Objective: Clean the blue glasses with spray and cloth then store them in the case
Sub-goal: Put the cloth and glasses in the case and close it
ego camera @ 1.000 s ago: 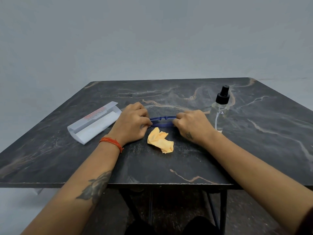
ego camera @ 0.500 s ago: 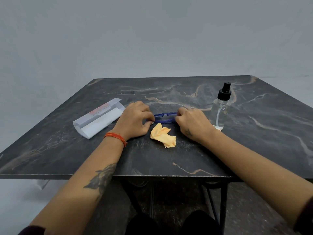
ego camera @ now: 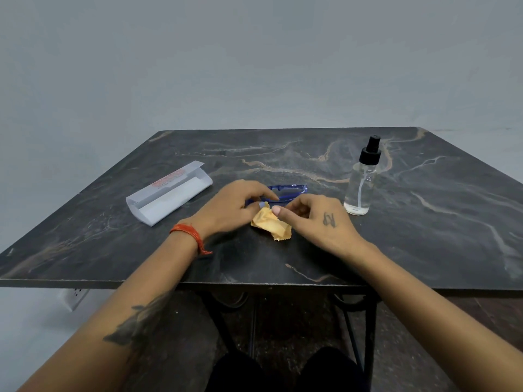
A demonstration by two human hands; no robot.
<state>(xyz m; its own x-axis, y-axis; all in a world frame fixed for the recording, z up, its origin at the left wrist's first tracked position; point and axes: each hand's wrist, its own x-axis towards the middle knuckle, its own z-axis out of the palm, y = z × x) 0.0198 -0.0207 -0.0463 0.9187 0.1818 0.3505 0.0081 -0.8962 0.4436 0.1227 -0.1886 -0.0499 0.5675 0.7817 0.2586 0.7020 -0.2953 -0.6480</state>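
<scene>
A: Where do the blue glasses (ego camera: 288, 192) lie?

B: Flat on the dark marbled surface (ego camera: 424, 236), near its middle. Their long axis runs left to right, tilted a little so the right end sits farther from the person. The right end of the frame shows clear; the left end is hidden behind the left hand (ego camera: 232, 206).

A: What is that hand's grip doing?

B: Its fingers curl over the left part of the frame and a fingertip rests on the blue rim. It appears to hold the glasses there, though the contact itself is partly covered.

A: And the right hand (ego camera: 317, 219)?

B: It sits just in front of the glasses, fingers bent, thumb tip touching the top of the orange cloth (ego camera: 271, 223). Whether the grip pinches the cloth or only touches it cannot be told.

A: The cloth?

B: Crumpled, lying on the surface between the 2 hands, just nearer the person than the glasses.

A: Farther out?

B: The spray bottle (ego camera: 362, 179) stands upright to the right, clear with a black pump top, apart from the right hand. The white case (ego camera: 169, 193) lies open to the left, its long axis slanting away toward the right. An orange thread band (ego camera: 189, 236) circles the left wrist.
</scene>
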